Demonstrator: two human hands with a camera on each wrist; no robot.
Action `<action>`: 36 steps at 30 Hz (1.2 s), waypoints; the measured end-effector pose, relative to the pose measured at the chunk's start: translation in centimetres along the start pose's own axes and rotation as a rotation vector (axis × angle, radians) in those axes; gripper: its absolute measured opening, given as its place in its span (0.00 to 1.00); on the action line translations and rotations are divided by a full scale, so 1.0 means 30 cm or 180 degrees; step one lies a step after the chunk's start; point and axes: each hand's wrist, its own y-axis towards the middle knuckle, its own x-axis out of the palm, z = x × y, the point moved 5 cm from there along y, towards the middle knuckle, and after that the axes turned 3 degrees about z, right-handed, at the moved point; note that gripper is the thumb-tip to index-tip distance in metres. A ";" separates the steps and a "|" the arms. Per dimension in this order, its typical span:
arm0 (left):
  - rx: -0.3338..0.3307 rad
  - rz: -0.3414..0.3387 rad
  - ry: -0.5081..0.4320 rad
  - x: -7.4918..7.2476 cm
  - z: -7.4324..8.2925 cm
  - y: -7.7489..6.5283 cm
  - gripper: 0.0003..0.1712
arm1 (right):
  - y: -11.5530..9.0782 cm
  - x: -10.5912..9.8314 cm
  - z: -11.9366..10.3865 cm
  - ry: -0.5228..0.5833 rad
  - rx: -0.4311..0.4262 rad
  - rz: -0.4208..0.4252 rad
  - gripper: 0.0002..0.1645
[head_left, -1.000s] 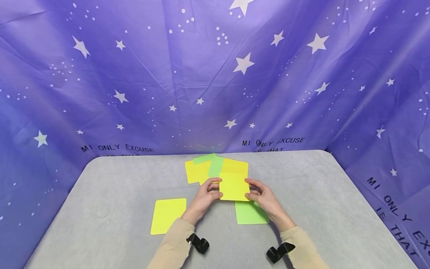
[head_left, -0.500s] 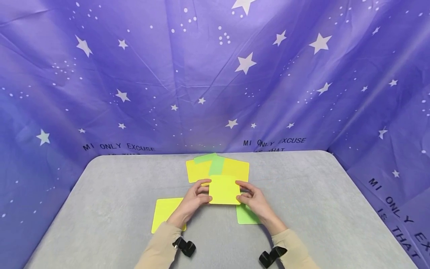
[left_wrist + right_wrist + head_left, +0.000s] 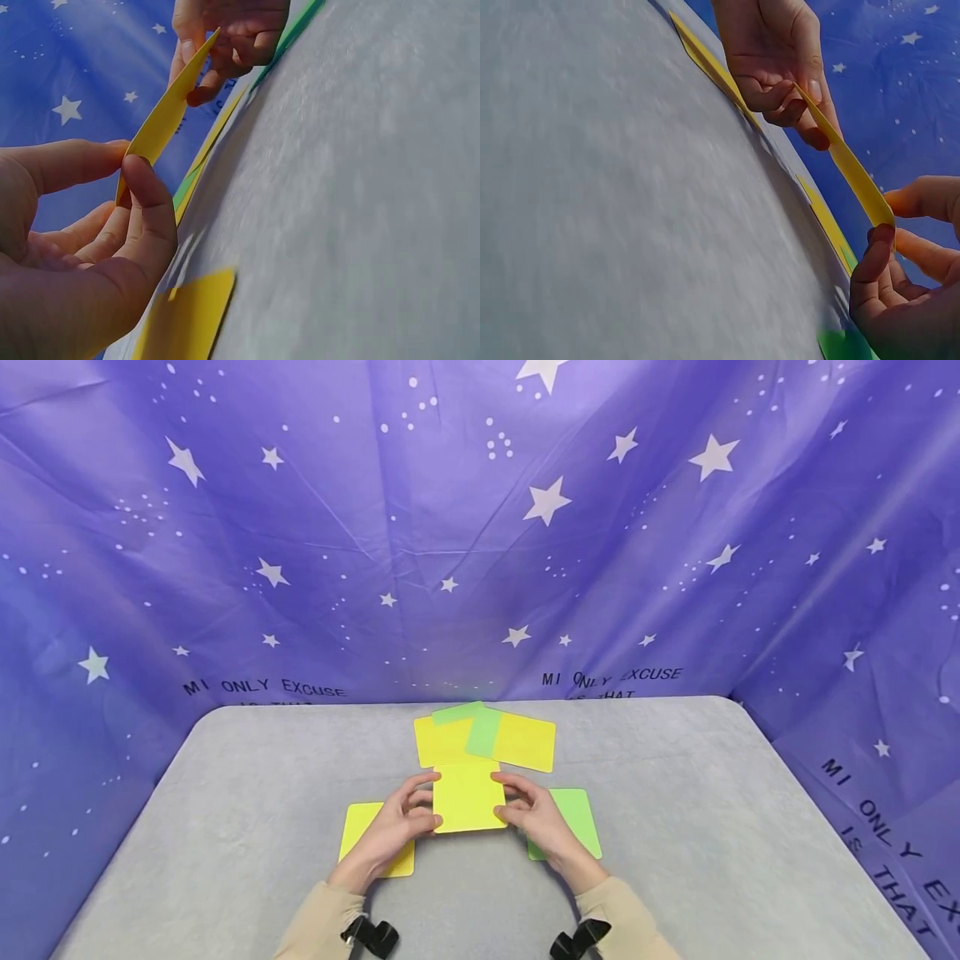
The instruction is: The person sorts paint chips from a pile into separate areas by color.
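Observation:
A square yellow card (image 3: 470,799) with rounded corners is held up between both hands, above the table. My left hand (image 3: 393,827) pinches its left edge between thumb and fingers; my right hand (image 3: 540,818) pinches the right edge the same way. Both wrist views show the yellow card (image 3: 161,120) nearly edge-on, raised off the grey surface and slightly bowed. Under my left forearm lies another yellow card (image 3: 400,862), partly covered by the hand. A green card (image 3: 577,818) lies flat beside my right hand, which hides part of it.
Behind the held card, several overlapping cards lie near the table's far edge: a yellow one (image 3: 525,742) on the right, a yellow one (image 3: 442,743) on the left, green pieces (image 3: 483,732) between. The grey table (image 3: 712,827) meets a purple star-patterned curtain (image 3: 450,527).
Both hands have carried the yellow card left and a little toward the person. More of the green card and the far cards shows now; the left hand covers part of the left yellow card.

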 end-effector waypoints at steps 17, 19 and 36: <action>-0.0016 0.0096 0.0334 -0.099 0.010 -0.105 0.39 | -0.016 0.128 0.001 -0.0078 -0.0174 -0.0302 0.31; -0.0014 0.0129 0.0393 -0.116 0.012 -0.118 0.39 | -0.016 0.144 0.000 -0.0081 -0.0204 -0.0340 0.32; -0.0304 0.0429 0.0875 -0.250 0.030 -0.238 0.38 | -0.022 0.316 -0.026 -0.0737 -0.0319 -0.0448 0.32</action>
